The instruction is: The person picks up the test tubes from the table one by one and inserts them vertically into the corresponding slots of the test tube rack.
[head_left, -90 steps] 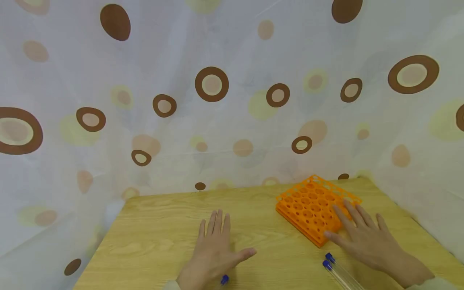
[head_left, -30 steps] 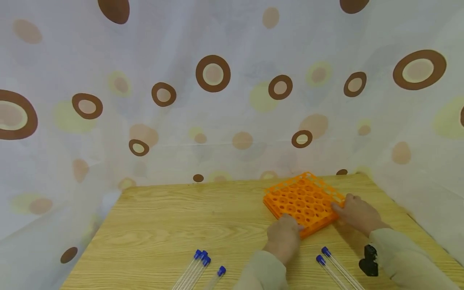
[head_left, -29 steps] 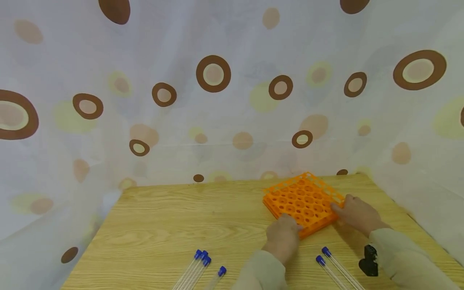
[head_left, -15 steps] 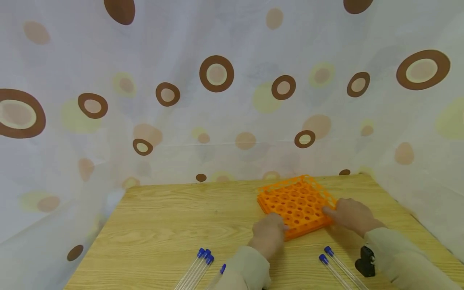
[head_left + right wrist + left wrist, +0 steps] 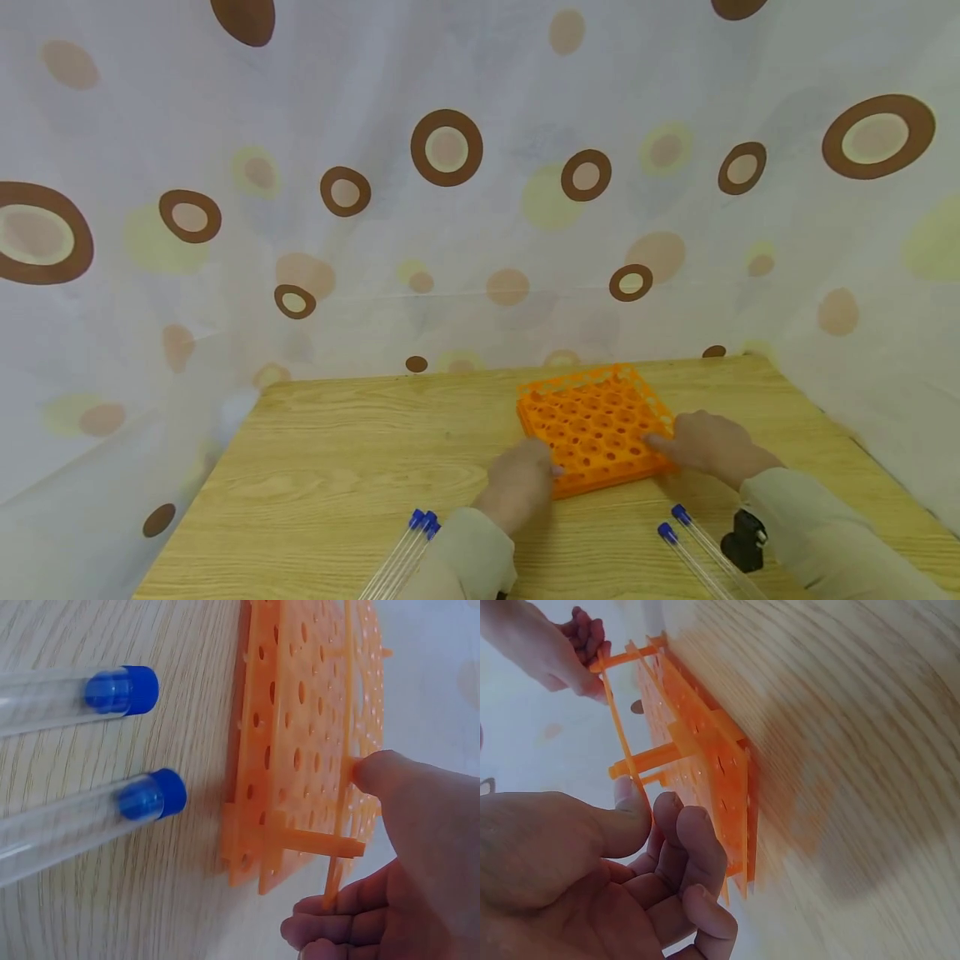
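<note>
An orange test tube rack (image 5: 596,425) with rows of round holes lies on the wooden table, right of centre. My left hand (image 5: 517,487) holds its near left corner. In the left wrist view, that thumb presses the edge of the rack's upper frame, with fingers (image 5: 701,847) curled below. At the rack's right side, my right hand (image 5: 708,450) pinches the same frame. The right wrist view shows the right thumb (image 5: 379,772) on top of the frame and fingers curled at its underside. Layered perforated plates (image 5: 727,787) stand close over the table.
Two blue-capped clear tubes (image 5: 693,546) lie in front of the rack, beside the right sleeve (image 5: 810,517). Several more capped tubes (image 5: 405,550) lie near the front edge, partly behind the left sleeve (image 5: 468,554). A dotted curtain (image 5: 480,208) encloses the table's (image 5: 337,450) back and sides.
Both hands were spread and apart from each other; they have since gripped the rack. Rack and hands have shifted left, and the rack has turned. The left sleeve now covers one tube.
</note>
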### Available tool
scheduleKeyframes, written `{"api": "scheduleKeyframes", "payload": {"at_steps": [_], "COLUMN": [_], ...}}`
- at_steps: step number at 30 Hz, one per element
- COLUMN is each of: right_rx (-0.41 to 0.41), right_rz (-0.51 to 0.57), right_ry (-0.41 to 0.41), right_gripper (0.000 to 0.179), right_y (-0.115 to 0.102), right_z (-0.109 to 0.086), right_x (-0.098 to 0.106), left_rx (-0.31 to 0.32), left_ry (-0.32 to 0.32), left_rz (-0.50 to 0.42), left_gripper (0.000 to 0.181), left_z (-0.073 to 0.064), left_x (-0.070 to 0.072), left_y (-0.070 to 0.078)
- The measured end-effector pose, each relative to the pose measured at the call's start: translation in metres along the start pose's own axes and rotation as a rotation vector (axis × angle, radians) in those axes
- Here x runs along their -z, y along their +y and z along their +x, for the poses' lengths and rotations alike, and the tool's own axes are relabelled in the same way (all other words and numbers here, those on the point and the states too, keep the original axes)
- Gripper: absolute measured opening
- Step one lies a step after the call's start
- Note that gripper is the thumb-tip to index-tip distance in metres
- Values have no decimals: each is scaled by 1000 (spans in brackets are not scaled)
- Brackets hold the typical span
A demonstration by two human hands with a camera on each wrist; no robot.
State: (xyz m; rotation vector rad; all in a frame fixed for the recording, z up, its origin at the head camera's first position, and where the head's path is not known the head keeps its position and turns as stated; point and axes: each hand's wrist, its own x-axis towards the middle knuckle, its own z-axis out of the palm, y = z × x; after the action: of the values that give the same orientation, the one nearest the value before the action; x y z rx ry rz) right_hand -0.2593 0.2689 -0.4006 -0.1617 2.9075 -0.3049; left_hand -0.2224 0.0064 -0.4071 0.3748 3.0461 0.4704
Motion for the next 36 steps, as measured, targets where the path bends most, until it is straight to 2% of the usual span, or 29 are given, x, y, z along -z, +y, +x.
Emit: {"api": "scheduleKeyframes", "payload": {"at_steps": [4, 10, 17, 22, 29, 31, 36], "right_rx": [-4, 12, 12, 0, -33, -34, -50], "right_rz": [-23, -60, -71, -46, -75, -93, -132], "right_ry": [-41, -72, -76, -106, -160, -166, -159], "right_gripper": [63, 74, 68, 71, 73, 74, 76], "right_y": [-8, -22, -32, -42, -59, -64, -74], "right_z": [-2, -6, -9, -11, -16, -18, -21], "right_x": [1, 4, -7, -10, -9, -9, -10], "left_rx": [-29, -35, -40, -8, 11, 13, -2], "left_ry": [24, 2, -34, -77, -104, -100, -86], "left_rz": [-2, -29, -82, -124, -163, -170, -120], "left_gripper": [29, 25, 28, 25, 21, 20, 22], "left_z": [-4, -9, -14, -17, -23, -25, -30], "left_x": [4, 12, 17, 22, 28, 28, 30], "left_y": [-11, -28, -45, -56, -68, -71, -77]}}
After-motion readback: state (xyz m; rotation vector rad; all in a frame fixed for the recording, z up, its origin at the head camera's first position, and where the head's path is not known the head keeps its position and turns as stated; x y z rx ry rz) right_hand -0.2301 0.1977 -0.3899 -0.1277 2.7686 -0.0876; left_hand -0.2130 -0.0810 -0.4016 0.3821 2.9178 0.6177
